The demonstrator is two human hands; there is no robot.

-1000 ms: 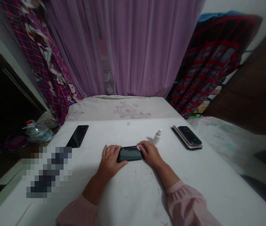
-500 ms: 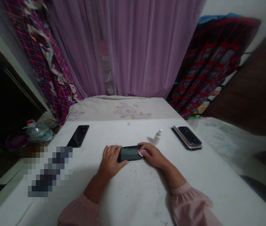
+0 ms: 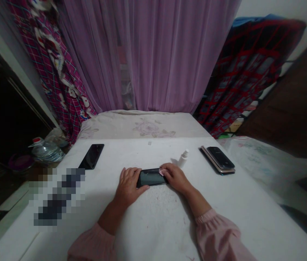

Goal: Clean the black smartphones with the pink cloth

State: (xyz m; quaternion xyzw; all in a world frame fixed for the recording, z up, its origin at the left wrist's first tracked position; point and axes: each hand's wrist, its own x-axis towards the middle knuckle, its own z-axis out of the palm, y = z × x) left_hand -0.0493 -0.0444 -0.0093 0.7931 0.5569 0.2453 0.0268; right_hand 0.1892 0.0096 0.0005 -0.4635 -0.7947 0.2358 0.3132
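A dark smartphone (image 3: 151, 177) lies flat and sideways on the white table, its screen facing up. My left hand (image 3: 129, 183) grips its left end, thumb along the near edge and fingers at the far side. At the right end, my right hand (image 3: 176, 177) pinches a small pink cloth (image 3: 162, 172) against the screen. The fingers cover part of the cloth and the phone's right end. Just beyond my right hand stands a white spray bottle (image 3: 183, 158).
On the left lies another black phone (image 3: 92, 156), with a blurred-out patch nearer to me. A stack of several phones (image 3: 218, 159) rests at the right. A purple curtain (image 3: 153, 54) hangs behind the table (image 3: 153, 224). A large water bottle (image 3: 46, 150) stands beyond the left edge.
My right hand and the pink cloth have shifted slightly toward the far edge of the phone. My left hand keeps its hold. The whole view has shifted a little.
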